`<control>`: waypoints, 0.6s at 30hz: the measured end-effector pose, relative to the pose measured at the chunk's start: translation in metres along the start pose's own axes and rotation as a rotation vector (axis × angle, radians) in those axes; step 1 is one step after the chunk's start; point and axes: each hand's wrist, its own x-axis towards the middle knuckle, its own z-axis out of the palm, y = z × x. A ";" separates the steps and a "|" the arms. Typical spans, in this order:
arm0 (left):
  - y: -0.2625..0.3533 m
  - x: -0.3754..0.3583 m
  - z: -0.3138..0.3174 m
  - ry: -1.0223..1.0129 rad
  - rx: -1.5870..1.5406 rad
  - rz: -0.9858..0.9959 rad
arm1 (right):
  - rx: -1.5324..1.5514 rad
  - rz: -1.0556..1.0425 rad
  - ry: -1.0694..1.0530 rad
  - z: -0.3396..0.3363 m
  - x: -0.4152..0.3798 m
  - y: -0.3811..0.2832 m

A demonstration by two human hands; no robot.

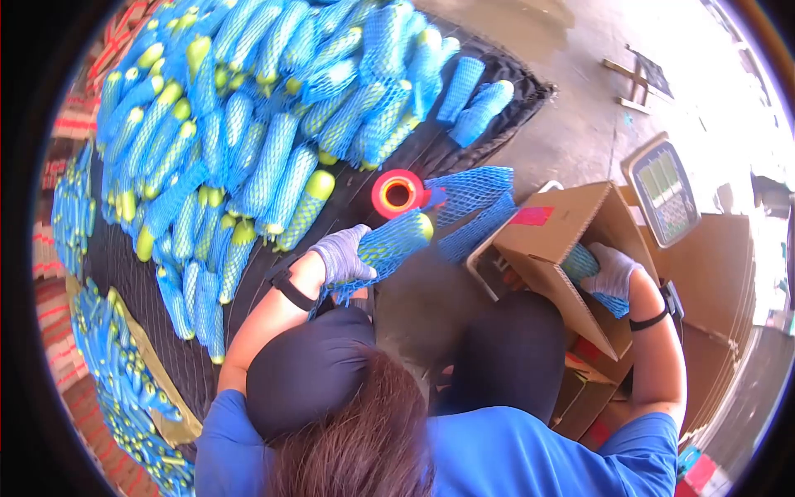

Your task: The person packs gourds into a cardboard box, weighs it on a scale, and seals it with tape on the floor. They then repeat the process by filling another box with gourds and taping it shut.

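Observation:
My left hand [344, 255], in a pale grey glove, is closed around a long green gourd [396, 238] in a blue mesh sleeve, above my left knee. My right hand [613, 272], gloved the same way, reaches into the open cardboard box [546, 228] on my right. Its fingers are wrapped around another sleeved gourd [580, 263], partly hidden by the hand and the box flap. Past the left hand lie a red tape roll [397, 194] and loose blue mesh sleeves [474, 192].
A large heap of sleeved gourds [265, 149] lies on a black sheet [132, 282] ahead and to the left. A scale display [665, 189] stands behind the box. More cardboard [712, 273] is at right. A small stool [639, 79] stands farther off.

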 end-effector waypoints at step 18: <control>-0.035 -0.055 -0.038 -0.012 -1.084 0.349 | 0.105 -0.228 0.789 -0.020 -0.057 -0.080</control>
